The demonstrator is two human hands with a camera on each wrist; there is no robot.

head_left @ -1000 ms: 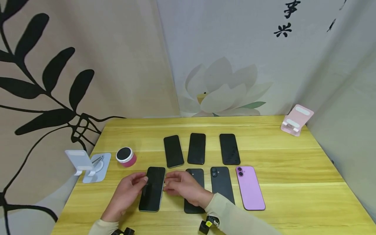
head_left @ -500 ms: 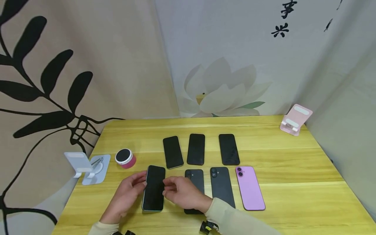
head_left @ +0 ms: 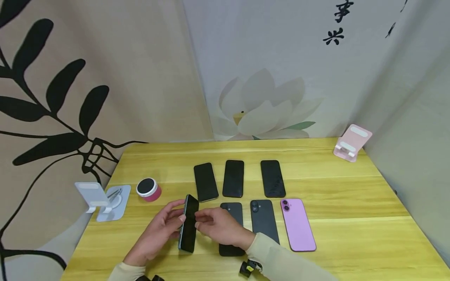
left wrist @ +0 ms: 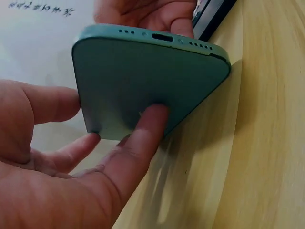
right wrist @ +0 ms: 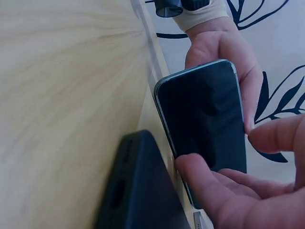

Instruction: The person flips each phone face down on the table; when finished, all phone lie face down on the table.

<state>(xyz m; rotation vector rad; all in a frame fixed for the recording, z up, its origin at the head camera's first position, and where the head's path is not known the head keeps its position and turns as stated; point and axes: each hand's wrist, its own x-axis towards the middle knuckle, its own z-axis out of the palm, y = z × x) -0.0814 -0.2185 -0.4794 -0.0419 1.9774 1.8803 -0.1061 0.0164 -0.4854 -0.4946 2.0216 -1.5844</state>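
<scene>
A teal-edged smartphone [head_left: 189, 230] stands tilted on its long right edge, its dark screen turned to the right. My left hand [head_left: 162, 231] grips it from the left, thumb at the raised edge. In the left wrist view one finger of that hand presses on the plain teal back of the smartphone [left wrist: 114, 76]. My right hand [head_left: 225, 229] pinches the same phone from the right, fingertips over its screen side, as the right wrist view shows with the dark screen [right wrist: 200, 105]. Under the right wrist lies a dark phone [head_left: 234, 212], back up and partly hidden.
Dark phones [head_left: 206, 181] [head_left: 233, 178] [head_left: 273, 178] form the back row. A dark grey phone [head_left: 264, 220] and a purple phone [head_left: 298, 225] lie back up to the right. Left stand a pink tub [head_left: 152, 195] and a pale blue stand [head_left: 94, 193]; a pink stand [head_left: 353, 142] is far right.
The phone between my hands has gone from lying flat, screen up, to tilted with its left edge raised. My left hand has moved slightly right and under it.
</scene>
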